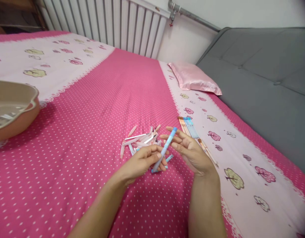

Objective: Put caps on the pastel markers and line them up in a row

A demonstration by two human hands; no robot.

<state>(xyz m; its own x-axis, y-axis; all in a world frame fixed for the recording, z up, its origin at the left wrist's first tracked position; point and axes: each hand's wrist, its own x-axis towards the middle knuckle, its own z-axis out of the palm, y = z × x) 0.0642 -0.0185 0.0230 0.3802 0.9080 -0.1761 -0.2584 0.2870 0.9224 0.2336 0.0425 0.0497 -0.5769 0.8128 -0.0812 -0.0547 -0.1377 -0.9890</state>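
My left hand (146, 158) is closed around the lower part of a pen (166, 144) with a blue cap and a pale barrel, tilted with the cap up and to the right. Close beside the cap is my right hand (193, 153), its fingers apart; I see nothing held in it. Beyond my left hand lies a loose heap of pen parts (139, 142), pale barrels and thin white refills among them, partly covered by my fingers. To the right, several blue-capped pens (191, 127) and brown-capped pens (182, 125) lie side by side, with more brown-capped pens (204, 148) nearer me, partly behind my right hand.
An orange-pink basin (33, 114) with a beige inside stands at the left, holding small shiny pieces. Under everything spreads a pink dotted bedspread (97, 109). A pink pillow (194, 77) rests by the grey headboard (261, 66); a white radiator (112, 24) is behind.
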